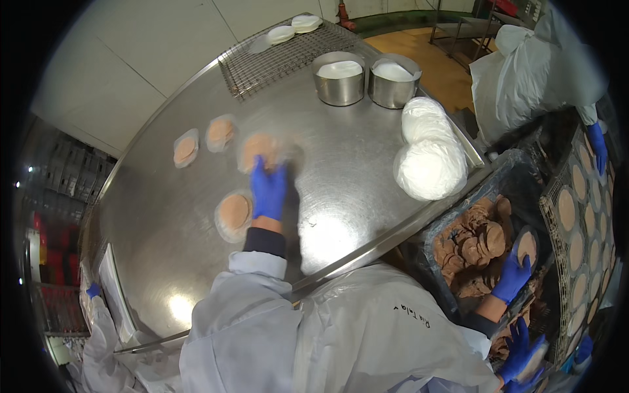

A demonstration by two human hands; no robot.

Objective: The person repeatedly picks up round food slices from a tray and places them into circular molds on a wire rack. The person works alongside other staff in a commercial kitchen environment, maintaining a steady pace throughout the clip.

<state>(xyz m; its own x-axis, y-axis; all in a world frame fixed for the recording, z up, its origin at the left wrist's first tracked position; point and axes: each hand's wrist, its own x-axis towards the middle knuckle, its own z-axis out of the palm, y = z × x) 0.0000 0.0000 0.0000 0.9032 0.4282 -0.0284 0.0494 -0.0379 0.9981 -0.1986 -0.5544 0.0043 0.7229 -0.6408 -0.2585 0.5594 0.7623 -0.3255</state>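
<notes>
On the steel table [367,164], my left hand [268,188] in a blue glove reaches forward, fingertips on a round brown patty [261,148] that looks blurred on its clear sheet. Three more patties on sheets lie around it: one just left of my wrist [234,213] and two farther back [220,132] [185,150]. My right hand [513,276], also gloved in blue, holds a round patty [528,247] over a dark bin [511,171] piled with brown patties [473,245] at the table's right edge.
Two steel pots [339,88] [392,90] with white contents stand at the back, beside a wire rack [275,59]. White stacked sheets in bags [429,154] lie at right. A wire tray of patties [576,223] sits far right. Co-workers in white [537,65] and other gloved hands [521,354] [596,145] are nearby.
</notes>
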